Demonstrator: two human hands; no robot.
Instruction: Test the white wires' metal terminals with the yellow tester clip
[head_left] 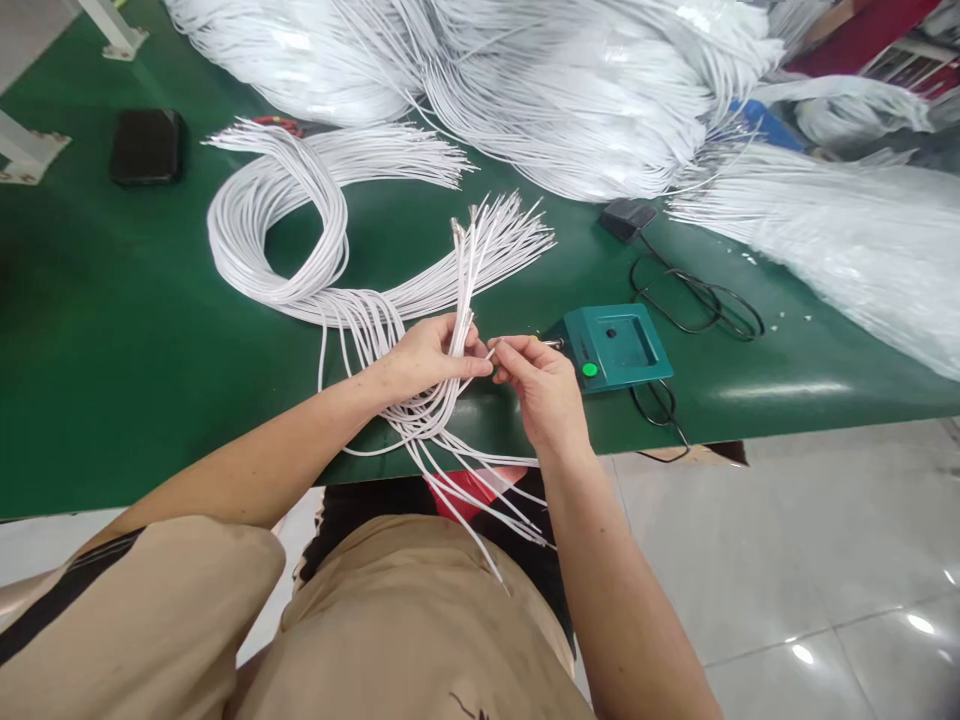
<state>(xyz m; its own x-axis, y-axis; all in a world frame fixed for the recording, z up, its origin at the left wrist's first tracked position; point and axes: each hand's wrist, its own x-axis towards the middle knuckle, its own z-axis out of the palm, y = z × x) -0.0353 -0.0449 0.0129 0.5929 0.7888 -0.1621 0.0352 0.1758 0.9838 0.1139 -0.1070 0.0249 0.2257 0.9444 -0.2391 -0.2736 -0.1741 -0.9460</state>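
Several white cables rise through my left hand, which is closed around them, thumb and finger pinching near one cable's end. My right hand is closed in a pinch at that same end, its fingertips almost touching my left thumb. A coiled bundle of white cables lies on the table left of my hands, and its loose ends fan out behind them. Some cables hang over the front edge toward my lap. Just right of my right hand stands a small green machine with a bright green button and a metal tip.
Large heaps of white cables cover the back of the green table. A black box sits at the left. A black adapter with a looped black cord lies behind the machine. Plastic-wrapped cables lie at the right.
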